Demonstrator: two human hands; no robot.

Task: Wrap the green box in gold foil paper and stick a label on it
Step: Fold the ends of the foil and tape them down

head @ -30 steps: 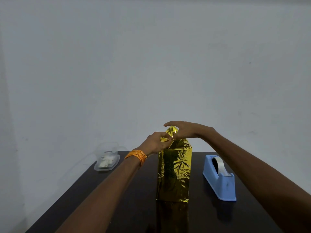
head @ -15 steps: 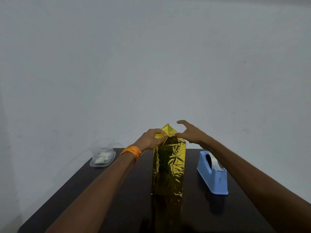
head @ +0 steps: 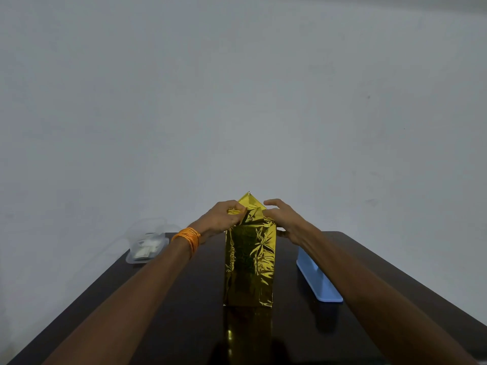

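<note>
The green box stood upright in the middle of the bench point(head: 158, 312), hidden on every side I could see under the gold foil paper point(head: 249, 264); no green showed. I judged the body wrap done and the top end to be the step in hand. My left hand point(head: 224, 218) was curled round the left side fold at the top and pinched it in toward the middle. My right hand point(head: 283, 219) lay against the top right corner, fingers loose and apart over the foil and thumb on the side wall, gripping nothing. Behind them the pointed flap point(head: 249, 200) stood up, not yet folded down.

Next, I reckoned, both side folds wanted creasing flat, then the point brought down over them and held with one hand while the other went for tape. The blue tape dispenser point(head: 319, 280) sat just right of the box. The clear tub point(head: 147, 246) at the far left held white pieces, labels I supposed, though too small to tell
</note>
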